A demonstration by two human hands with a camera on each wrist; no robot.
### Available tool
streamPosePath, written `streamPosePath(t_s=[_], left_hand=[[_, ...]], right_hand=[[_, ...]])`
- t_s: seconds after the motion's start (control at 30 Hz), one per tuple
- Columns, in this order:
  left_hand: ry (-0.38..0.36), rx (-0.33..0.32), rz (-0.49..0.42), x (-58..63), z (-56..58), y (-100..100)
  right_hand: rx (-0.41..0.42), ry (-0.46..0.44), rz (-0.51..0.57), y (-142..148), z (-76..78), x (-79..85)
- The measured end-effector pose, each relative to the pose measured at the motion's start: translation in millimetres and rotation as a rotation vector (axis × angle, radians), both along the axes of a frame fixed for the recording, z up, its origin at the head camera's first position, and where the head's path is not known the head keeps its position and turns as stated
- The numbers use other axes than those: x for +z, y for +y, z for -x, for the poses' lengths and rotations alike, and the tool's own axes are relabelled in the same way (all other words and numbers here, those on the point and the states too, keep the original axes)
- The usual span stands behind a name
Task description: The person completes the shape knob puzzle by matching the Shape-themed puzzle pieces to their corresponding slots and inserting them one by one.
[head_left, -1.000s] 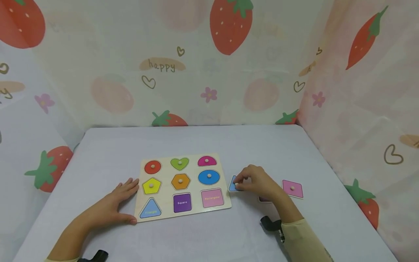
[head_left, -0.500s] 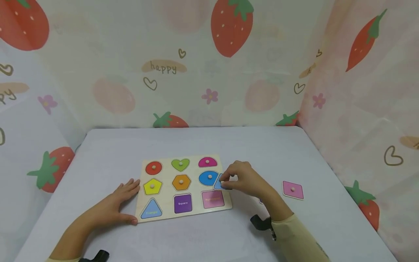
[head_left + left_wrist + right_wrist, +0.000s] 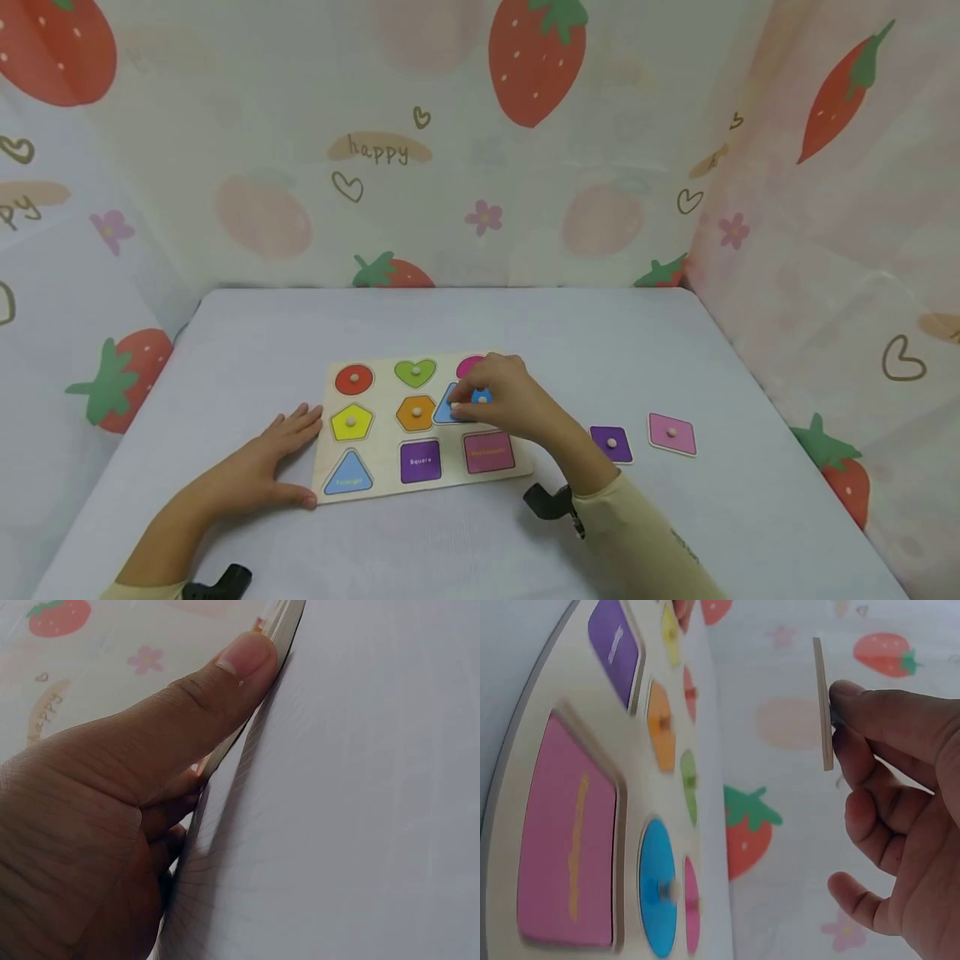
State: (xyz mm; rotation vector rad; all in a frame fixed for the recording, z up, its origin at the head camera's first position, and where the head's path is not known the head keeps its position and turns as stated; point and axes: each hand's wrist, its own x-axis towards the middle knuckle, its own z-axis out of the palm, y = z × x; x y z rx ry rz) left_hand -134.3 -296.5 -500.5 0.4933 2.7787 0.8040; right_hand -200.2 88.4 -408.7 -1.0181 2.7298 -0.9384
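My right hand [image 3: 506, 396] pinches a blue triangle puzzle piece [image 3: 446, 406] by its small knob, over the wooden shape puzzle board [image 3: 378, 492]. In the right wrist view the triangle piece [image 3: 823, 705] appears edge-on, held between thumb and index finger, apart from the board. My left hand [image 3: 266, 462] rests at the board's left edge with fingers spread and thumb at the near corner; in the left wrist view the thumb [image 3: 244, 664] lies along the edge. The triangle recess [image 3: 348, 475], square recess [image 3: 420, 462] and rectangle recess [image 3: 489, 452] hold no knobbed pieces.
A purple square piece [image 3: 611, 444] and a pink rectangle piece [image 3: 672, 433] lie on the white table to the board's right. Red circle [image 3: 354, 379], green heart, yellow pentagon, orange hexagon, blue oval and magenta half-circle pieces sit in the board. Strawberry-print cloth surrounds the table.
My right hand has carried the triangle piece leftward from beside the board to over its middle row. The purple square piece has come into view. My left hand stays at the board's edge.
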Motion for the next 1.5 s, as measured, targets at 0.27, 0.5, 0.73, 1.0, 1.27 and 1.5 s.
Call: streamPosePath(t_s=[0.27, 0.5, 0.73, 1.0, 1.27, 1.5], left_hand=[[-0.008, 0.003, 0.002, 0.1, 2.9, -0.2], [-0.003, -0.005, 0.003, 0.4, 4.4, -0.2], [0.02, -0.042, -0.035, -1.6, 4.4, -3.3], [0.009, -0.049, -0.053, -3.0, 4.5, -1.9], [0.015, -0.041, -0.04, -0.8, 3.2, -2.4], [-0.005, -0.02, -0.036, 0.9, 1.5, -3.5]], right_hand=[[0.045, -0.015, 0.014, -39.3, -6.2, 2.2], [0.061, -0.009, -0.025, -70.2, -12.6, -4.9], [0.116, 0.022, -0.092, -98.2, -16.1, -15.0], [0.146, 0.071, -0.214, -119.8, -22.1, -22.8], [0.157, 0.064, -0.255, -129.5, -24.3, -35.8], [0.119, 0.012, -0.247, -138.0, -27.6, -50.8]])
